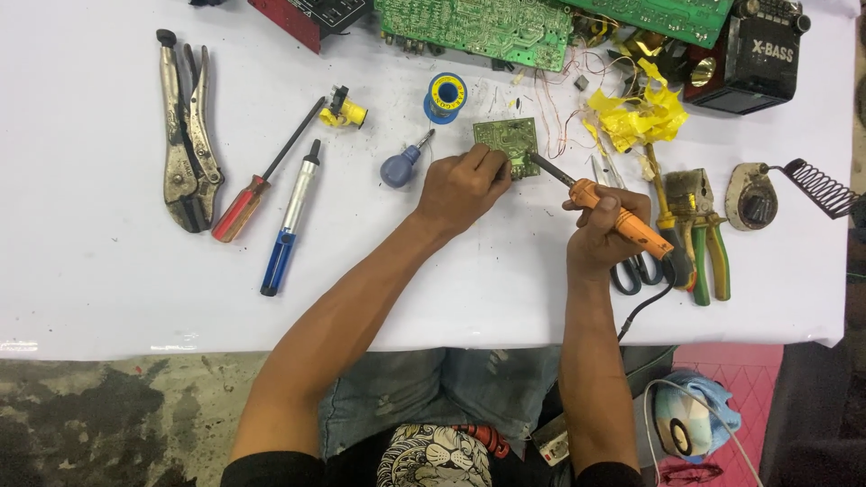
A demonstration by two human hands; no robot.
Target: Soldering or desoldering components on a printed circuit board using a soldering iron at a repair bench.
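Observation:
A small green circuit board (505, 137) lies on the white table (90, 271). My left hand (460, 188) rests on the board's near edge, fingers pinched together on it; whether they hold solder wire I cannot tell. My right hand (603, 227) grips an orange-handled soldering iron (622, 219), its dark tip touching the board's right edge. A black cord runs from the iron off the table's front edge.
Locking pliers (185, 144), a red-handled screwdriver (257, 185), a blue desoldering pump (290, 221) and a blue stubby screwdriver (401, 165) lie left. A solder spool (445, 96), larger circuit boards (478, 27), yellow tape (636, 113), pliers (704, 230), scissors (631, 271) and an iron stand (767, 194) sit behind and right.

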